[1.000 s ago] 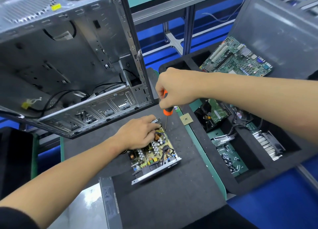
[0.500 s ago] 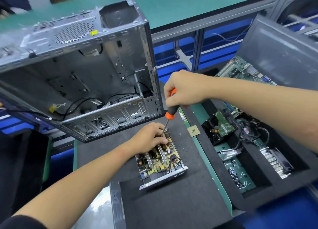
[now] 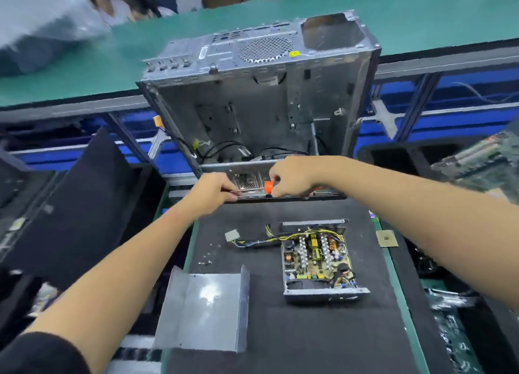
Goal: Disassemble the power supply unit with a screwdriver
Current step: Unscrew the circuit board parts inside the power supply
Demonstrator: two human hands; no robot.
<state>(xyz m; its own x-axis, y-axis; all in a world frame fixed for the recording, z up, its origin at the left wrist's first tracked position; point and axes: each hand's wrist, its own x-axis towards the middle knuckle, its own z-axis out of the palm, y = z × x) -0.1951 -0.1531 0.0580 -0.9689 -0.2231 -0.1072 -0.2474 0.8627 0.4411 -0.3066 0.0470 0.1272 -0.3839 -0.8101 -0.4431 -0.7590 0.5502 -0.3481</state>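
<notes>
**Both hands up at the case, power supply lying opened below**

While you are reaching forward, the nearest thing to you is the removed metal cover, lying bent-sided on the black mat of the bench. Just beyond it and to the right, the power supply unit is sitting open in its steel tray, circuit board facing up, with its cable bundle trailing left to a pale connector. A few loose screws are lying beside the cover.

That board is looking fragile: coils, capacitors and heat sinks are standing proud, so you are better off taking hold by the stiff tray edges, not the components. The unit is probably light, and the cut metal rims may be sharp.

Farther off, both hands are working at the lower edge of the computer case. Your right hand is curling round the screwdriver, gripping its orange handle. Your left hand is pinching near the shaft's tip against the case rail; whether it is holding a screw there, I cannot tell.
</notes>
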